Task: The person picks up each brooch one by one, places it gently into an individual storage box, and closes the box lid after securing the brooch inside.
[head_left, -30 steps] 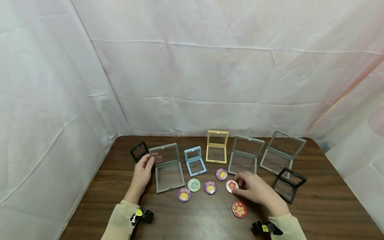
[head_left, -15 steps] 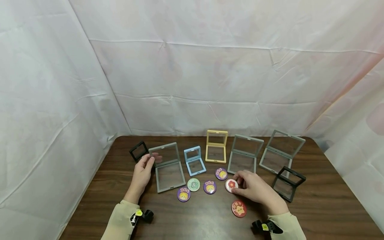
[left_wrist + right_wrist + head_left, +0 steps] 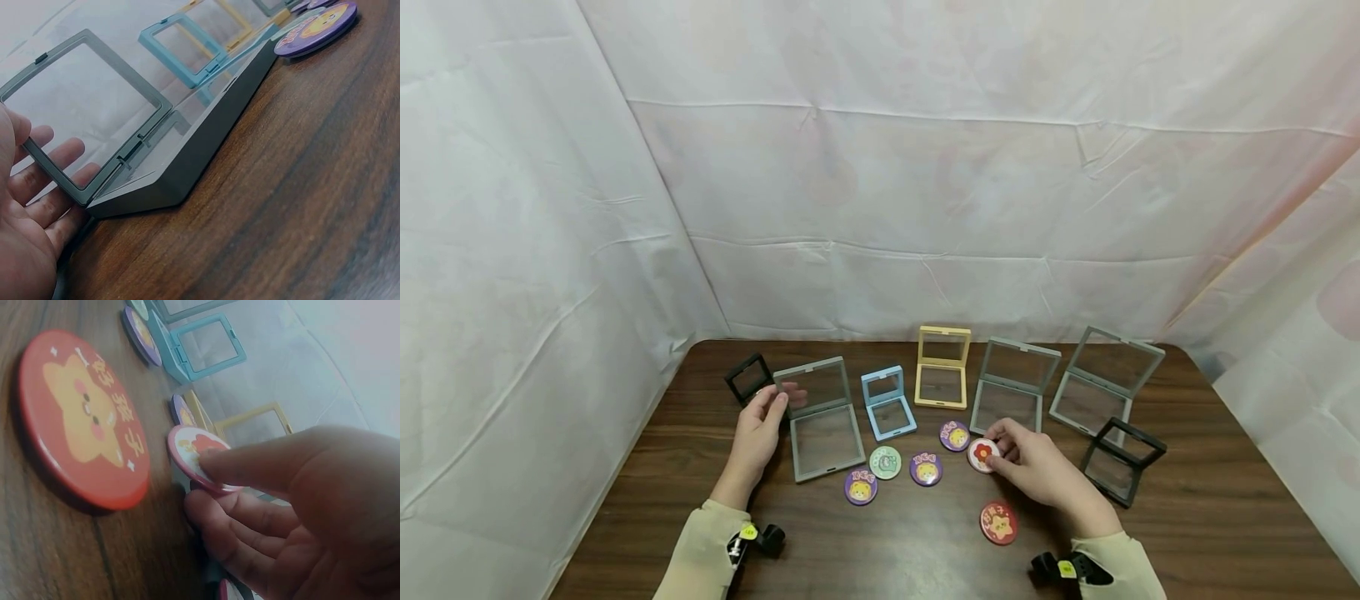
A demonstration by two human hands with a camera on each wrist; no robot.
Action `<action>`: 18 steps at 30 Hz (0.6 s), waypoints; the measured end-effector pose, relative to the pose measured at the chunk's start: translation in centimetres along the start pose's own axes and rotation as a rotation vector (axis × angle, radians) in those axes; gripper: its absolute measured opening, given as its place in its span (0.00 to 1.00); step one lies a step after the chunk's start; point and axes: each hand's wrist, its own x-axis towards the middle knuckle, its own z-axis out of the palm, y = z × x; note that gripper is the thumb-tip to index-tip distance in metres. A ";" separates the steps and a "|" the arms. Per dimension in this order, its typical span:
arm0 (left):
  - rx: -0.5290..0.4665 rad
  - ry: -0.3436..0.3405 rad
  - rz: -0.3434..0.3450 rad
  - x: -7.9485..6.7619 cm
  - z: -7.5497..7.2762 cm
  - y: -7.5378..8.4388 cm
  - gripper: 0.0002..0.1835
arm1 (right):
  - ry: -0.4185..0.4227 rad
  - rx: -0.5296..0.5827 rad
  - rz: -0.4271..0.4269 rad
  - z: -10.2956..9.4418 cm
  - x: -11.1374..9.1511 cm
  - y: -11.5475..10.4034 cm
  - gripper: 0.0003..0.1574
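My left hand (image 3: 756, 436) holds the left edge of the raised lid of a large grey display frame (image 3: 826, 447), thumb in front and fingers behind the clear film. In the left wrist view the frame's base (image 3: 178, 181) lies on the table with its lid tilted up. My right hand (image 3: 1043, 469) pinches a white button badge (image 3: 982, 455) with a red flower. Seen from the right wrist, the thumb presses the badge's face (image 3: 187, 447) and the fingers sit beneath it; it looks tilted. Nearest to that hand on the table is a red star badge (image 3: 998, 523).
Along the back stand opened frames: black (image 3: 749, 379), blue (image 3: 889, 403), yellow (image 3: 942, 367) and two more grey ones (image 3: 1015, 387) (image 3: 1105, 379). Another black frame (image 3: 1122, 461) is at the right. Purple badges (image 3: 926, 469) and a green badge (image 3: 885, 462) lie in the middle of the wooden table.
The right hand now pinches the flower badge and has shifted it slightly away from me and to the right. The left hand and the grey frame stay nearly still.
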 end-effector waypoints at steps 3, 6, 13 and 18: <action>-0.003 0.000 0.005 0.0 0.0 0.0 0.22 | 0.010 0.050 0.067 0.1 0.0 -0.1 0.13; -0.005 0.001 0.008 0.0 0.0 0.0 0.22 | 0.020 0.094 0.128 0.3 0.1 -0.2 0.12; -0.006 -0.001 0.019 0.0 -0.1 -0.1 0.22 | 0.050 0.112 0.166 0.6 0.1 -0.4 0.10; 0.005 0.000 0.015 0.0 -0.2 -0.2 0.21 | 0.073 0.088 0.209 0.9 0.2 -0.5 0.10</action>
